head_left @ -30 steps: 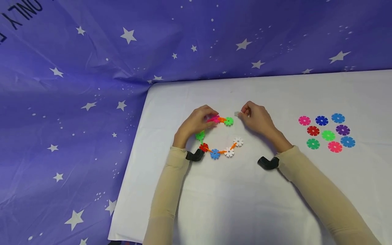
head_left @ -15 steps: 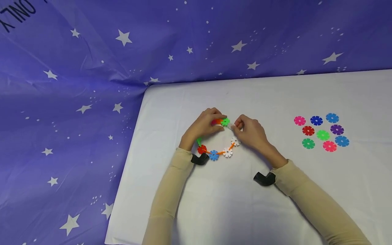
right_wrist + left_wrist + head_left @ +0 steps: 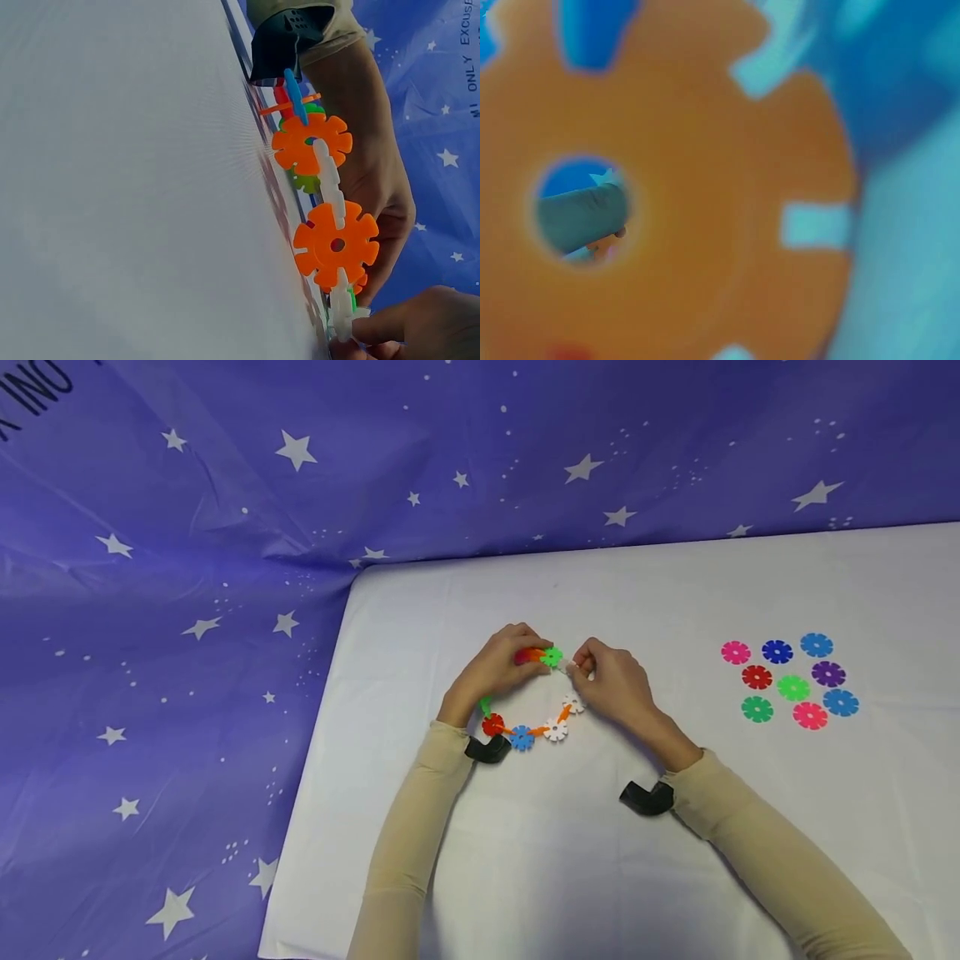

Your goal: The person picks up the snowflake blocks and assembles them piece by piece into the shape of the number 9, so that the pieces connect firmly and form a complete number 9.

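A curved chain of notched interlocking discs lies on the white-covered table, with red (image 3: 492,725), blue (image 3: 521,738) and white (image 3: 556,730) discs joined by orange ones. My left hand (image 3: 497,670) grips its far end, thumb and fingers around the orange disc (image 3: 532,655) beside a green disc (image 3: 552,657). Between thumb and fingertips, my right hand (image 3: 618,685) pinches a pale translucent disc (image 3: 566,667), its edge right at the green disc. In the right wrist view, orange discs (image 3: 337,246) alternate with white ones seen edge-on. One orange disc (image 3: 682,187) nearly fills the left wrist view.
To the right lies a group of several loose discs, among them pink (image 3: 736,652), dark blue (image 3: 777,652), purple (image 3: 828,674) and green (image 3: 757,709). A purple star-patterned cloth (image 3: 480,452) borders the table's back and left side.
My right hand has moved left and nearer to me, bringing the pale disc against the green disc. The left hand has shifted right along the chain. Over the last half second both barely move.
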`<control>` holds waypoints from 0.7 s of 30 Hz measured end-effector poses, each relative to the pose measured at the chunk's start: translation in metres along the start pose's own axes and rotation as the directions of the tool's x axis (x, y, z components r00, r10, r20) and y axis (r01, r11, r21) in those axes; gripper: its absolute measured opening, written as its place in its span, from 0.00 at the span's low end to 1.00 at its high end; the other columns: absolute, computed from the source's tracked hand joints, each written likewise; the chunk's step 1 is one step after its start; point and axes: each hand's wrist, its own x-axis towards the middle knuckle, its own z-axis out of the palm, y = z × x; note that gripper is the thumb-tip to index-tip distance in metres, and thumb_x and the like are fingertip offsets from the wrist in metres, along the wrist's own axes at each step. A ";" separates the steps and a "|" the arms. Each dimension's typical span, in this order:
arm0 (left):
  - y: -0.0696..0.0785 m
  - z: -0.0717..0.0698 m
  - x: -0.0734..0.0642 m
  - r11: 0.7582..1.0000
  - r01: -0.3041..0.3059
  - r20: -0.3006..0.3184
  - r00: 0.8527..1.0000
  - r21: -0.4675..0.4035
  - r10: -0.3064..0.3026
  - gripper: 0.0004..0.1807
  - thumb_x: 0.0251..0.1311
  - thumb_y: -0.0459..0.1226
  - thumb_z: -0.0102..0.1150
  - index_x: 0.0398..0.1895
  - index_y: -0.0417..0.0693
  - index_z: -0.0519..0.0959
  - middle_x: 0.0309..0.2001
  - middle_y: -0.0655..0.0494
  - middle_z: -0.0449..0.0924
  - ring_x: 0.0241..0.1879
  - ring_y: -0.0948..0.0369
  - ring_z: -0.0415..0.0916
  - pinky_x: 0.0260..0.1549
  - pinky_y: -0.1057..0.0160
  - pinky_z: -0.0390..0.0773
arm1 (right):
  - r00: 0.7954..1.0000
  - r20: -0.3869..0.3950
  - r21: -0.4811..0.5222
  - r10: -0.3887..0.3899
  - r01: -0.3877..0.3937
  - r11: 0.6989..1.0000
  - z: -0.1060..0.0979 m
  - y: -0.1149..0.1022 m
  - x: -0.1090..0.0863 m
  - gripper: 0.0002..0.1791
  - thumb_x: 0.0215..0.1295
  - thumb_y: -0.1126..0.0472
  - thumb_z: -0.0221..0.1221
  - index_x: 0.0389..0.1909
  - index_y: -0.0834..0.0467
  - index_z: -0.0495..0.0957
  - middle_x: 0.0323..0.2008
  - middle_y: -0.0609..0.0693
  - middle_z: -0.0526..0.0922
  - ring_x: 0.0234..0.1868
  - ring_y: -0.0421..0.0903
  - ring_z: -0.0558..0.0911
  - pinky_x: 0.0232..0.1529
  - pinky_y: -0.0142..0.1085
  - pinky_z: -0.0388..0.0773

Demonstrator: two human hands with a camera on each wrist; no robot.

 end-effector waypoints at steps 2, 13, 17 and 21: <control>-0.001 0.000 0.000 1.000 -0.005 -0.016 1.000 -0.020 0.005 0.21 0.60 0.43 0.67 0.56 0.48 0.82 0.47 0.54 0.79 0.49 0.59 0.72 0.53 0.63 0.72 | 1.000 -0.007 -0.002 -0.009 0.009 1.000 0.001 0.000 0.000 0.09 0.64 0.57 0.62 0.34 0.60 0.77 0.24 0.51 0.83 0.19 0.44 0.71 0.21 0.35 0.63; -0.001 0.004 0.000 0.997 -0.014 -0.054 0.998 -0.070 0.011 0.20 0.57 0.42 0.70 0.52 0.47 0.84 0.43 0.54 0.83 0.43 0.60 0.74 0.48 0.66 0.73 | 0.998 -0.060 0.007 -0.028 0.029 1.000 0.009 -0.001 0.000 0.08 0.63 0.59 0.65 0.31 0.60 0.79 0.24 0.53 0.83 0.21 0.47 0.74 0.24 0.37 0.65; 0.002 0.003 0.000 0.998 -0.006 -0.054 0.999 -0.055 0.003 0.19 0.57 0.42 0.69 0.52 0.46 0.84 0.43 0.54 0.82 0.43 0.60 0.73 0.48 0.65 0.73 | 0.997 -0.067 0.005 -0.033 0.033 0.999 0.009 -0.002 0.000 0.08 0.63 0.59 0.65 0.31 0.59 0.78 0.24 0.53 0.83 0.22 0.48 0.74 0.24 0.38 0.65; 0.009 0.000 0.000 0.999 0.023 -0.017 1.000 0.026 -0.023 0.22 0.59 0.44 0.68 0.55 0.47 0.82 0.47 0.53 0.80 0.48 0.58 0.71 0.52 0.62 0.72 | 1.000 -0.019 -0.010 -0.010 0.010 1.000 0.004 -0.002 -0.002 0.11 0.66 0.55 0.62 0.38 0.59 0.77 0.25 0.52 0.82 0.23 0.47 0.74 0.25 0.37 0.66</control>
